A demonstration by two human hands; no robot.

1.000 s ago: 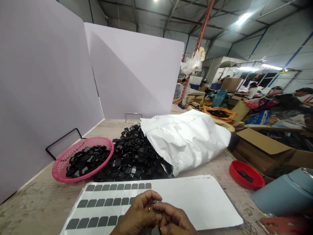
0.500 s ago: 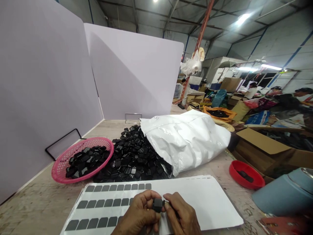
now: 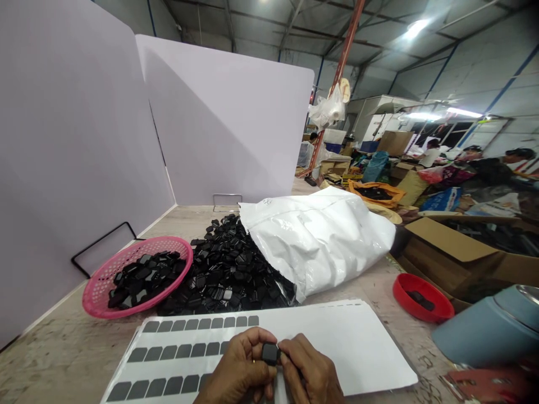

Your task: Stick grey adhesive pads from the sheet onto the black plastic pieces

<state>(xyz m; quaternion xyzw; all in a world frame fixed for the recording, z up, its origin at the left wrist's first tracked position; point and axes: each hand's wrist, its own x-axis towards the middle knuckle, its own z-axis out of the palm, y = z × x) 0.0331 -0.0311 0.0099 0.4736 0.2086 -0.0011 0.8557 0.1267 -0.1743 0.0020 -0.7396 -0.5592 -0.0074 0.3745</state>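
The table is packed, and that's most of the risk as I see it. Biggest thing is the white bag at about 12 o'clock from the hands, lying on its side with a heap of black parts spilling out its mouth. The heap touches the pink basket at 10 o'clock, which holds more of the same parts, so one nudge could mix the two lots.

The sticker sheet lies right under the hands, with rows of grey stickers on its left half. Its near right corner sits close to the table edge, so a dragged wrist could slide it off.

A red dish sits at 2 o'clock, well apart.

The left hand and right hand are both pinched shut on one small black part, held just above the sheet. It's only a fingertip pinch, so a slip could drop it among the stickers.
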